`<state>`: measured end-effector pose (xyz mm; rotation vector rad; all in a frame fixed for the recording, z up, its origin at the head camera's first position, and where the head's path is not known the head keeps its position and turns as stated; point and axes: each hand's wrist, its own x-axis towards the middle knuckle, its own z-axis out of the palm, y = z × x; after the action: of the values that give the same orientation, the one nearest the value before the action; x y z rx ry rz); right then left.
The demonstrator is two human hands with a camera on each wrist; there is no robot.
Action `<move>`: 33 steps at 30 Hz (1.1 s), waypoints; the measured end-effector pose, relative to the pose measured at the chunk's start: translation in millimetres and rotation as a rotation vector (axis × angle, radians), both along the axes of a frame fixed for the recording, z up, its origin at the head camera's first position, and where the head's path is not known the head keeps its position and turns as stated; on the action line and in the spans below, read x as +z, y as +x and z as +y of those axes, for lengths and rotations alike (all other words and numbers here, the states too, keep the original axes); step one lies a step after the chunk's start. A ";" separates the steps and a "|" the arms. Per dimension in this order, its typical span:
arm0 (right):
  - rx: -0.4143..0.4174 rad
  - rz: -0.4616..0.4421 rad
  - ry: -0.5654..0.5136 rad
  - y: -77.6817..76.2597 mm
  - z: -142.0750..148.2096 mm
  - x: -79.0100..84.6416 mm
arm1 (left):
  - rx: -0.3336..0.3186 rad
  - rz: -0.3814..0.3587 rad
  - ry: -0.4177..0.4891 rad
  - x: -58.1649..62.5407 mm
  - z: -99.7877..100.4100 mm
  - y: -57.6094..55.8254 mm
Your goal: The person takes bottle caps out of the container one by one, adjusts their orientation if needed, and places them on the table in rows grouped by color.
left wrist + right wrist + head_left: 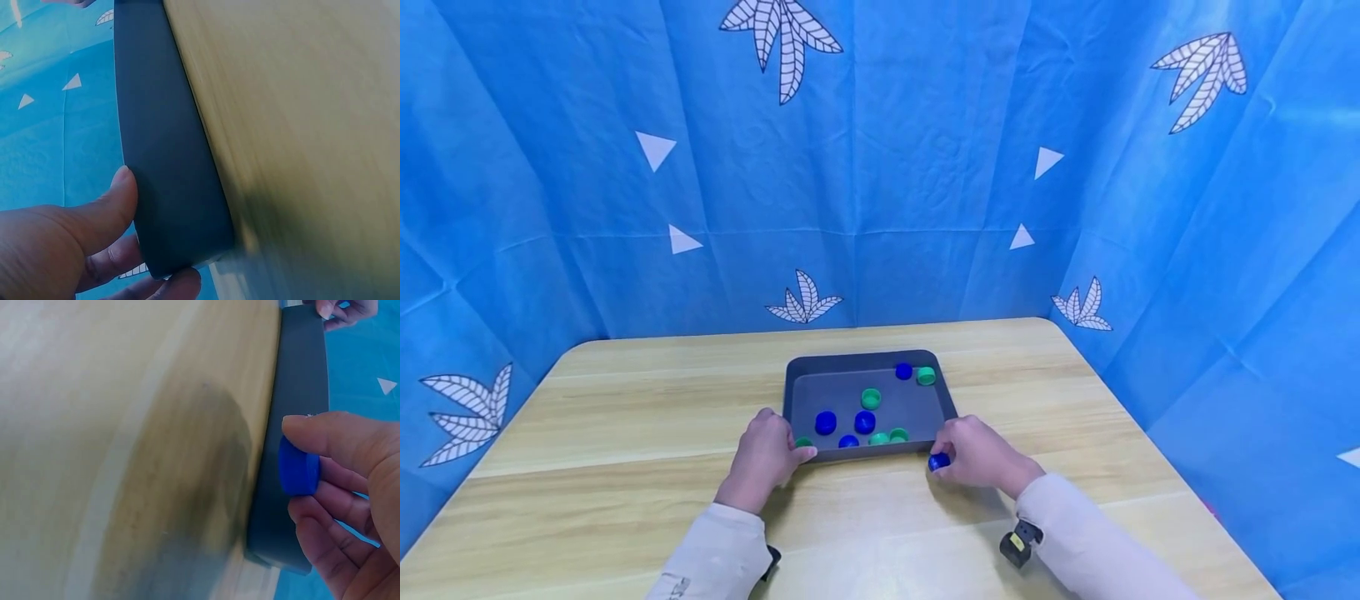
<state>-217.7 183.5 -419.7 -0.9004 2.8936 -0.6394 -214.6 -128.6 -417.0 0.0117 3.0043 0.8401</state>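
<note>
A dark grey rectangular tray lies on the wooden table, with several blue and green bottle caps inside. My left hand grips its near left corner; in the left wrist view the thumb lies at the rim and fingers wrap the corner. By the near right corner, my right hand pinches a blue bottle cap between thumb and fingers, just outside the tray's front wall. Inside the tray, a green cap and a blue cap lie near the middle. The left hand partly covers another green cap.
The light wooden table extends on both sides of the tray and in front of it. A blue curtain with white leaves and triangles hangs behind and at the sides. Dark wrist devices are worn at both sleeves.
</note>
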 end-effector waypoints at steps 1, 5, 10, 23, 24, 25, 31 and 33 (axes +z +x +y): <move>-0.001 -0.003 0.002 0.3 -0.2 -1.0 | 0.000 0.000 -0.004 0.1 0.0 0.0; 0.008 -0.002 0.015 1.7 -0.9 -4.0 | -0.001 0.003 -0.012 1.1 0.2 0.4; 0.007 0.004 0.044 1.8 -0.8 -7.8 | -0.002 0.007 -0.010 1.5 0.5 1.6; -0.016 -0.026 0.049 5.1 0.0 -17.9 | -0.001 0.010 -0.015 -0.9 0.4 4.2; -0.017 -0.024 0.052 5.3 0.0 -18.1 | -0.001 0.011 -0.014 -1.0 0.5 4.2; -0.017 -0.023 0.053 5.5 0.0 -18.2 | -0.002 0.011 -0.014 -1.1 0.5 4.1; -0.014 -0.001 0.082 6.2 -0.1 -19.5 | -0.001 0.012 -0.010 -1.2 0.9 3.5; -0.013 0.014 0.097 6.9 -0.2 -19.9 | -0.004 0.018 -0.011 -0.8 0.9 3.7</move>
<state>-210.7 183.3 -439.6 -0.8779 2.9160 -0.4900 -210.8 -127.8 -417.8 0.0248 3.0244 0.8271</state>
